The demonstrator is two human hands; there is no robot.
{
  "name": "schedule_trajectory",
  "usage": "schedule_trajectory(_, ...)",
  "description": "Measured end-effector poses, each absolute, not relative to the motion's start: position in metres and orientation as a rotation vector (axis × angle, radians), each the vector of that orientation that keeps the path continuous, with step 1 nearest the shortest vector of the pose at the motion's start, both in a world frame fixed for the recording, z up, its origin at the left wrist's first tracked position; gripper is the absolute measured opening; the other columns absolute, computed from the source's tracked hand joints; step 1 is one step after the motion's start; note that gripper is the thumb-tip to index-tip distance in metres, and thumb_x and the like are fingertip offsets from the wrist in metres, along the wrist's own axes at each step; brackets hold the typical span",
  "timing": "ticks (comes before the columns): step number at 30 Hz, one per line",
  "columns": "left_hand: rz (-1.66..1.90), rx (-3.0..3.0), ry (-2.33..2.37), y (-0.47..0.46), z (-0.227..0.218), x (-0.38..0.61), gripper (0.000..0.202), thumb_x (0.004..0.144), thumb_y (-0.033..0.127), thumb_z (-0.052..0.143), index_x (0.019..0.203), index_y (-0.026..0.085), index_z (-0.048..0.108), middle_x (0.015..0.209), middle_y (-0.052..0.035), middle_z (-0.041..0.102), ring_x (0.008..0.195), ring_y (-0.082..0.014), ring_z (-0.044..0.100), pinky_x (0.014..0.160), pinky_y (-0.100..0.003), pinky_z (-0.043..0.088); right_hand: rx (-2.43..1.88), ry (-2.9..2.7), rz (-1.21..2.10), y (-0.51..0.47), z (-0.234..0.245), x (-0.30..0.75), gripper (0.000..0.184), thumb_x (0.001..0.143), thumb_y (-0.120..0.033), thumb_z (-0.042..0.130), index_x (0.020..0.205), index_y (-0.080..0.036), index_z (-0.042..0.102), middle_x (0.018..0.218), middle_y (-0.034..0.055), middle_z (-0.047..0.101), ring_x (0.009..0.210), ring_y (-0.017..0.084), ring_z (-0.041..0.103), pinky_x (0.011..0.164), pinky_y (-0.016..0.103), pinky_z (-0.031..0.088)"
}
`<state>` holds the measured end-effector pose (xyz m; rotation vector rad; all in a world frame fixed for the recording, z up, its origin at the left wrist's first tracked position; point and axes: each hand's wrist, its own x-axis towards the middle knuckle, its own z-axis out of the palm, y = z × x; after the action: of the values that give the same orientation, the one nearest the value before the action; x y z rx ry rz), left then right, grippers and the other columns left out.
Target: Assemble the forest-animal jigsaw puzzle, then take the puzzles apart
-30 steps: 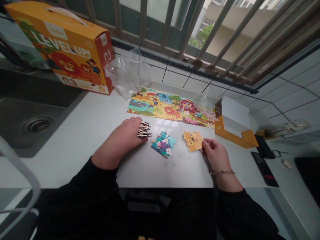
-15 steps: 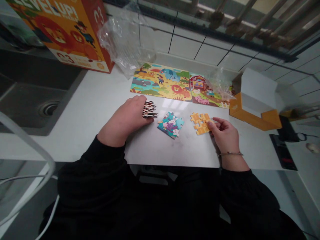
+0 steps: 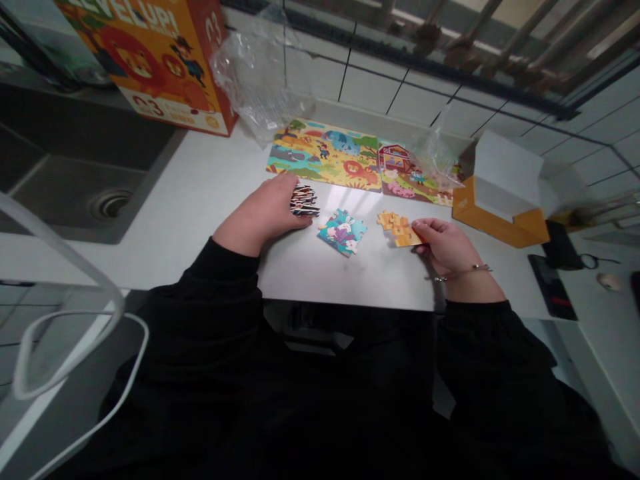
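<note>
My left hand [image 3: 263,213] rests on the white counter [image 3: 210,193], fingers curled round a stack of puzzle pieces [image 3: 303,201]. My right hand [image 3: 444,245] pinches the near edge of a small joined group of orange puzzle pieces [image 3: 399,228] lying on the counter. Between the two hands lies a small assembled teal patch with a rabbit [image 3: 343,231]. Beyond them, against the tiled wall, lie two finished puzzles side by side: a savanna animal scene [image 3: 325,155] and a farm scene [image 3: 410,180].
An orange puzzle box [image 3: 150,60] stands at the back left beside a sink [image 3: 95,193]. Clear plastic bags [image 3: 263,73] lie behind the puzzles. An open orange and white box [image 3: 505,193] sits at the right, with dark flat objects [image 3: 550,287] beyond it.
The camera has tilted downward and the view has shifted. My right hand has closed on the edge of the orange pieces. My left hand keeps its hold on the stack.
</note>
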<state>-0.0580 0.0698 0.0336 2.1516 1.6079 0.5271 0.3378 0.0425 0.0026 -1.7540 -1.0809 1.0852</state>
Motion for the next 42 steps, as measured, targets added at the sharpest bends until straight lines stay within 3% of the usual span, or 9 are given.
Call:
schedule_trajectory(4,0.589,2.155,1.580,0.069,0.031,-0.059,0.050,0.075,0.042,0.088,0.116,0.023,0.066,0.113,-0.0110,0.068,0.112,-0.0357,0.063,0.098,-0.046,0.048,-1.742,-0.953,1.045,0.039,0.006,0.341,0.021,0.087,-0.029,0.088,0.087,-0.018,0.070,0.080,0.0014,0.068,0.054,0.007,0.057,0.042,0.015,0.051)
schedule_trajectory(9,0.680,2.119,1.571,0.059,0.025,-0.066,0.054,0.075,0.047,0.090,0.116,0.022,0.066,0.112,-0.0095,0.070,0.104,-0.0301,0.064,0.093,-0.041,0.049,-1.649,-0.949,0.961,0.028,0.010,0.343,0.024,0.084,-0.019,0.090,0.093,-0.021,0.068,0.080,-0.0026,0.068,0.061,0.009,0.066,0.061,0.020,0.066)
schedule_trajectory(15,0.872,1.982,1.554,0.045,0.011,-0.076,0.064,0.073,0.051,0.092,0.122,0.018,0.065,0.116,-0.0087,0.073,0.104,-0.0279,0.066,0.095,-0.039,0.051,-1.722,-0.906,0.990,0.013,0.014,0.341,0.019,0.084,-0.004,0.083,0.088,-0.017,0.070,0.076,0.0010,0.070,0.058,0.009,0.067,0.053,0.018,0.063)
schedule_trajectory(23,0.984,1.915,1.562,0.032,0.002,-0.080,0.063,0.073,0.051,0.092,0.119,0.019,0.062,0.112,-0.0075,0.073,0.104,-0.0274,0.067,0.094,-0.039,0.050,-1.734,-0.917,1.009,-0.002,0.020,0.345,0.018,0.083,-0.008,0.088,0.080,-0.016,0.071,0.064,-0.0015,0.065,0.050,0.007,0.057,0.044,0.015,0.055)
schedule_trajectory(30,0.954,1.904,1.602,0.022,0.003,-0.082,0.064,0.073,0.054,0.091,0.117,0.021,0.059,0.111,-0.0078,0.072,0.102,-0.0265,0.065,0.093,-0.039,0.048,-1.778,-0.950,1.011,-0.017,0.026,0.354,0.023,0.080,-0.021,0.095,0.083,-0.016,0.073,0.063,-0.0016,0.064,0.048,0.008,0.052,0.041,0.017,0.051)
schedule_trajectory(39,0.928,1.912,1.597,0.021,0.005,-0.084,0.057,0.074,0.059,0.088,0.108,0.025,0.057,0.107,-0.0071,0.073,0.098,-0.0273,0.067,0.088,-0.039,0.049,-1.839,-1.116,0.897,-0.010,0.030,0.346,0.034,0.075,-0.037,0.099,0.080,-0.017,0.072,0.062,-0.0017,0.062,0.053,0.011,0.053,0.045,0.020,0.046)
schedule_trajectory(42,0.921,1.905,1.581,0.022,0.004,-0.085,0.059,0.074,0.059,0.088,0.109,0.024,0.058,0.107,-0.0070,0.074,0.097,-0.0263,0.067,0.087,-0.037,0.050,-1.836,-1.180,0.758,-0.009,0.027,0.344,0.035,0.080,-0.045,0.094,0.086,-0.017,0.074,0.069,-0.0002,0.066,0.058,0.013,0.056,0.051,0.023,0.049)
